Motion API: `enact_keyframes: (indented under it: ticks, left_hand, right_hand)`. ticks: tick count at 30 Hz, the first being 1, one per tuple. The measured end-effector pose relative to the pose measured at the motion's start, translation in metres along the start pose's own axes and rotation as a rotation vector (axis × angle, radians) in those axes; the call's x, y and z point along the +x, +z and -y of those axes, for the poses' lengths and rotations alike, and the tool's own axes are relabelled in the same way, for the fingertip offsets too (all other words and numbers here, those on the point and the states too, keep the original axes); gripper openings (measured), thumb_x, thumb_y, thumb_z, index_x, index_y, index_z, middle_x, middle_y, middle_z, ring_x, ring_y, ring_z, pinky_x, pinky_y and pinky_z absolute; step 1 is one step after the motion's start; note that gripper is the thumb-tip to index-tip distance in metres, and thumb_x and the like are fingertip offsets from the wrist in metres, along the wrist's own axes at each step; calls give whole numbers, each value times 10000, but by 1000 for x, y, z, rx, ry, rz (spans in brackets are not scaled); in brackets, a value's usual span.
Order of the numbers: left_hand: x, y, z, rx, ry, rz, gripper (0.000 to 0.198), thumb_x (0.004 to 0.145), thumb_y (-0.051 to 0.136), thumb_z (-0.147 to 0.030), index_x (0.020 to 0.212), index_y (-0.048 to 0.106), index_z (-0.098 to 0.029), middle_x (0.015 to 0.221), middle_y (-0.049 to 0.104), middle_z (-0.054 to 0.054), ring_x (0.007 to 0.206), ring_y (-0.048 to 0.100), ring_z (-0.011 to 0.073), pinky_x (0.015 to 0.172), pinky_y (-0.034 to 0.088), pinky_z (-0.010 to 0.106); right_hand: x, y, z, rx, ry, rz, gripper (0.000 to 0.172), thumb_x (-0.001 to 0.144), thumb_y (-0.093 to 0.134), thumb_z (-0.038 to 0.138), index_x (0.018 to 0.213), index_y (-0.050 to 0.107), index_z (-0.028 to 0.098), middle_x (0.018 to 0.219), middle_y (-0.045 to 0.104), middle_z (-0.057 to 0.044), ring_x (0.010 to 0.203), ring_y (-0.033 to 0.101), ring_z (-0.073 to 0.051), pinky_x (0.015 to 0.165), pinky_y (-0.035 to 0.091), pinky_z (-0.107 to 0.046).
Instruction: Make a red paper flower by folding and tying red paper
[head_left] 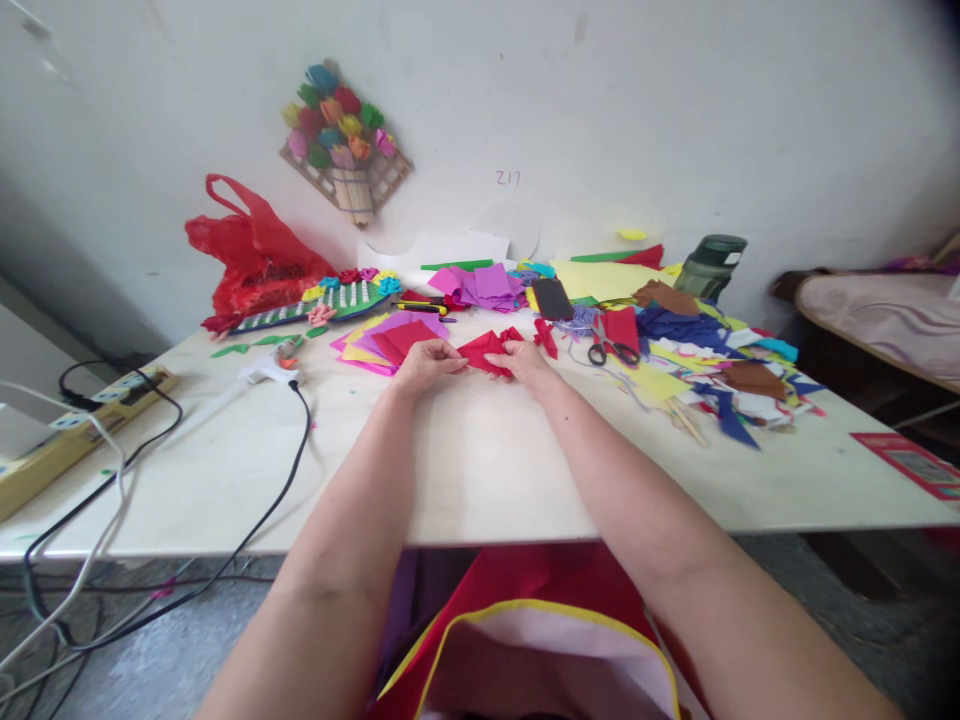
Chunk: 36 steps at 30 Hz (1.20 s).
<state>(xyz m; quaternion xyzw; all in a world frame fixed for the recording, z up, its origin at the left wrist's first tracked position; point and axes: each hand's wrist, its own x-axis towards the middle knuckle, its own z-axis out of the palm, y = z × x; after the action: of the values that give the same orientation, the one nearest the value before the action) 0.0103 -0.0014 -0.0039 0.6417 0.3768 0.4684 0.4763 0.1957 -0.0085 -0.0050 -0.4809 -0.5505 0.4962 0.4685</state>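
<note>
Between my two hands, just over the table, is a folded piece of red paper or cloth [480,350]; which of the two I cannot tell. My left hand [431,364] pinches its left corner. Closed on the right side is my right hand [525,360], with the thumb pressed over the red surface. Left of this piece, partly behind my left hand, lies a fanned stack of coloured sheets [375,343] in red, purple, yellow and pink. A small red folded piece [546,337] rests just beyond my right hand, and dark-handled scissors [613,352] lie further right.
A hot glue gun [271,370] with a black cord lies left, near a power strip [97,420]. A red plastic bag [251,255] stands behind it. Toward the back are a phone [551,299] and purple sheets [491,288]. Coloured scraps [720,350] and a bottle [711,268] occupy the right.
</note>
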Motion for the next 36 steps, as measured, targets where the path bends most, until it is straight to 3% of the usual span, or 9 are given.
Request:
enact_keyframes:
  ticks: [9, 14, 19, 22, 26, 31, 36]
  left_hand:
    - [0, 1, 0, -41, -20, -25, 369, 496, 785, -344, 626, 517, -127, 549, 635, 34, 529, 604, 127, 583, 478, 254]
    - [-5, 1, -7, -79, -85, 3, 476, 496, 784, -371, 768, 457, -156, 547, 621, 0, 469, 588, 130, 488, 456, 235]
    - [-4, 0, -7, -42, -86, -66, 486, 584, 716, -449, 887, 476, -155, 607, 619, -7, 479, 581, 109, 465, 448, 208]
    - [-2, 2, -2, 6, -97, 24, 432, 582, 722, -430, 826, 542, -122, 647, 630, 21, 510, 586, 104, 476, 449, 199]
    - [-1, 6, 1, 35, -125, 127, 367, 563, 743, -393, 675, 531, -115, 553, 612, 18, 463, 578, 114, 469, 447, 210]
    - [-2, 8, -1, -2, -138, 132, 365, 558, 750, -379, 650, 508, -122, 524, 609, 11, 449, 580, 120, 463, 449, 213]
    - [-1, 7, 0, -35, -139, 142, 364, 542, 763, -364, 676, 536, -113, 542, 618, 8, 485, 604, 130, 496, 472, 221]
  right_hand:
    - [-1, 2, 2, -10, 2, -19, 161, 654, 705, 222, 693, 584, 123, 473, 602, 0, 389, 535, -79, 364, 363, -155]
    - [1, 0, 0, -4, 3, 1, 160, 647, 707, 217, 692, 591, 117, 516, 632, -20, 396, 545, -84, 363, 373, -161]
    - [2, -1, -4, -14, 22, 109, 169, 641, 708, 224, 709, 600, 113, 543, 646, -25, 382, 537, -75, 335, 352, -149]
    - [1, 0, -4, -32, 20, 161, 229, 606, 740, 275, 674, 587, 120, 525, 635, -22, 381, 534, -77, 340, 366, -153]
    - [-2, 0, -1, -63, -1, 213, 279, 573, 757, 331, 641, 576, 130, 494, 604, -8, 394, 537, -86, 343, 364, -159]
    - [-8, -1, 3, -20, -30, 244, 337, 655, 655, 471, 672, 573, 145, 494, 587, -7, 423, 551, -120, 326, 333, -189]
    - [-5, 0, 1, -10, -37, 143, 345, 615, 670, 475, 631, 548, 153, 463, 540, 24, 385, 471, -92, 346, 315, -202]
